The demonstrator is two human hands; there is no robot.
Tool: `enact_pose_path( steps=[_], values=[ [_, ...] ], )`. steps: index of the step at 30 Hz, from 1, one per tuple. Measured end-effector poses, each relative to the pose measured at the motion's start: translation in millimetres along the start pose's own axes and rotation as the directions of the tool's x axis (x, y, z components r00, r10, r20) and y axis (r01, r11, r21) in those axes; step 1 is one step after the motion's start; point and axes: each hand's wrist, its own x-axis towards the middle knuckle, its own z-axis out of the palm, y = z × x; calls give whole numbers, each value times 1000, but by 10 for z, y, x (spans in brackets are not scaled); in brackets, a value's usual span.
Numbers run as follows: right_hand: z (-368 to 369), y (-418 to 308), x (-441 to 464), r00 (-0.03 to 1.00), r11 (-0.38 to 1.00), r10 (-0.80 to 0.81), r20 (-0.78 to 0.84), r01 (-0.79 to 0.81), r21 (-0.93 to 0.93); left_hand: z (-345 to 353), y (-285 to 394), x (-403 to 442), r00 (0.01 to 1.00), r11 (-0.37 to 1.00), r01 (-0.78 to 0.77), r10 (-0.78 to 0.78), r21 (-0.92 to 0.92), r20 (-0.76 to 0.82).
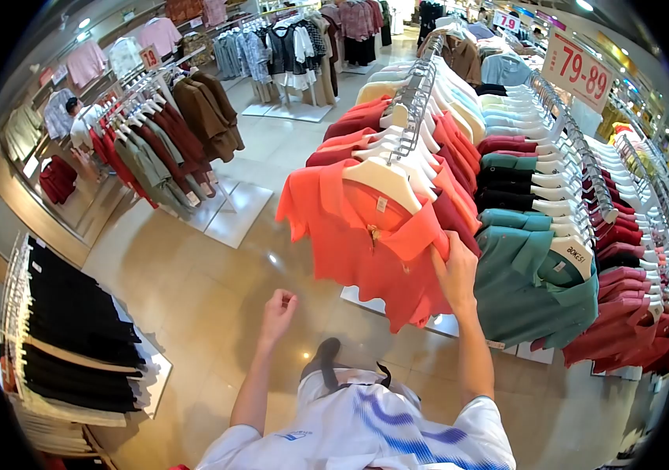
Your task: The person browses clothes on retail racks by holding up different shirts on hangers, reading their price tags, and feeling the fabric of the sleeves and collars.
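A coral polo shirt (366, 251) hangs on a cream hanger (385, 178) at the front end of a clothes rail (420, 94). My right hand (458, 272) pinches this shirt at its shoulder, on the right side near the collar. A label shows inside the neck, and small gold-coloured trim sits at the front opening. Behind it hang more coral and dark red shirts, partly covered. My left hand (278, 315) is held over the floor, left of and below the shirt, touching nothing. Its fingers are curled in, with nothing visible in them.
Green polo shirts (542, 274) hang close on the right, beside red ones. A price sign (577, 72) stands above. Black garments (79, 313) hang on a low rack at the left. Another rack with brown jackets (205, 113) stands further back, near a person (82, 129).
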Motion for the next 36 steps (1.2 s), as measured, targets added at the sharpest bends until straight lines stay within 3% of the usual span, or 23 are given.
enact_pose_path(
  steps=[8, 11, 13, 15, 17, 19, 20, 22, 23, 25, 27, 29, 30, 32, 36],
  values=[
    [-188, -132, 142, 1000, 997, 30, -3, -29, 71, 176, 337, -199, 998, 998, -45, 43, 46, 39],
    [-330, -161, 136, 999, 999, -3, -44, 5, 52, 181, 523, -133, 986, 986, -160, 157, 51, 60],
    [-493, -186, 73, 999, 997, 18, -30, -15, 78, 135, 782, -53, 946, 923, -311, 324, 226, -21],
    [-694, -232, -22, 999, 993, 31, 30, -34, 115, 76, 1261, 23, 925, 917, -319, 356, 237, -131],
    [-822, -254, -132, 998, 991, 38, 47, -44, 130, -48, 1751, 189, 712, 709, -608, 686, 357, -150],
    [-938, -302, -233, 995, 991, -8, 96, -5, 134, -127, 2217, 307, 551, 524, -699, 829, 486, -101],
    [-985, -340, -278, 992, 990, 12, 125, -29, 135, -141, 2410, 381, 548, 519, -708, 832, 478, -91],
    [-1068, -360, -319, 991, 987, 0, 135, -22, 161, -114, 2674, 518, 404, 267, -773, 906, 576, 123],
    [-1106, -373, -354, 988, 981, -22, 156, -9, 192, -90, 2678, 582, 403, 260, -784, 904, 563, 143],
    [-1177, -376, -371, 988, 978, 6, 154, -38, 204, -32, 2646, 702, 543, 346, -805, 757, 481, 363],
    [-1232, -348, -392, 985, 976, 13, 170, -49, 211, 34, 2659, 763, 545, 358, -819, 731, 449, 411],
    [-1301, -338, -410, 982, 971, 60, 182, -100, 219, 74, 2644, 769, 608, 348, -765, 669, 541, 428],
    [-1332, -332, -404, 970, 956, 91, 226, -148, 253, 108, 2668, 761, 565, 318, -790, 709, 524, 423],
    [-1380, -324, -378, 947, 932, 143, 287, -226, 284, 130, 2738, 746, 570, 302, -786, 691, 539, 444],
    [-1358, -225, -377, 954, 902, 183, 239, -260, 346, 115, 2942, 717, 591, 239, -745, 669, 622, 450]
  ],
)
